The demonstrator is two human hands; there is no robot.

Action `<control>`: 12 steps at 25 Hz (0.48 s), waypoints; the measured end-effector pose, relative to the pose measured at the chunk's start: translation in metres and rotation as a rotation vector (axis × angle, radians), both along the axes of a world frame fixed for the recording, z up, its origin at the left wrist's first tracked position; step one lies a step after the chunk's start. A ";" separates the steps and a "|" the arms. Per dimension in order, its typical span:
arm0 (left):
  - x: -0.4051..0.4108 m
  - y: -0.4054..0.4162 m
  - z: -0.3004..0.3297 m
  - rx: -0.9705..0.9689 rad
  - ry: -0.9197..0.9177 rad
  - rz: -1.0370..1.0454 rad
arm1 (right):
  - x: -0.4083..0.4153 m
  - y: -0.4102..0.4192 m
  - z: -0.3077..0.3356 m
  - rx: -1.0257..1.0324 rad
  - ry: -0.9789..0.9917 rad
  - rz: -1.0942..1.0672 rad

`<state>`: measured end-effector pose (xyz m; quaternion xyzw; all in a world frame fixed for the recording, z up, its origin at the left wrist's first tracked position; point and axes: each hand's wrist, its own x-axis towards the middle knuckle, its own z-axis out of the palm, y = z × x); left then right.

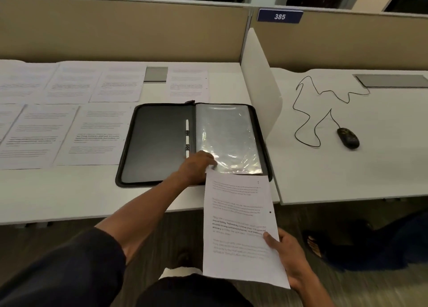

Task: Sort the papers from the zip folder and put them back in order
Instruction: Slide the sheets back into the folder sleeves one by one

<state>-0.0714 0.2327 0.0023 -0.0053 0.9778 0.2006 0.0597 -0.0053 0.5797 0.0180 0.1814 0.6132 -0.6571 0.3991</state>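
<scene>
A black zip folder (159,144) lies open on the white desk (69,191), its clear plastic sleeves (228,140) on the right half. My left hand (196,165) reaches across to the near left corner of the top sleeve and pinches its edge. My right hand (289,258) holds a printed sheet (238,228) by its lower right edge, thumb on top; the sheet's upper end touches the sleeve's near edge. Several printed pages (97,133) lie spread in two rows left of the folder.
One more page (188,82) lies behind the folder. A white divider panel (259,79) stands right of the folder. Beyond it, on the neighbouring desk, sits a black mouse (348,137) with its looping cable (308,112). A sandalled foot (315,245) shows on the floor.
</scene>
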 end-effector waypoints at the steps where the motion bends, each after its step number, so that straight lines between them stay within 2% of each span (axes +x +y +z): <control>1: -0.006 0.000 -0.002 -0.039 -0.003 -0.032 | 0.001 0.004 0.004 0.003 0.000 -0.020; 7: -0.013 -0.005 -0.007 -0.006 0.031 -0.053 | 0.004 0.011 0.015 0.069 0.005 -0.110; 12: -0.007 0.001 -0.015 -0.061 0.097 -0.033 | 0.010 0.011 0.013 0.135 0.048 -0.121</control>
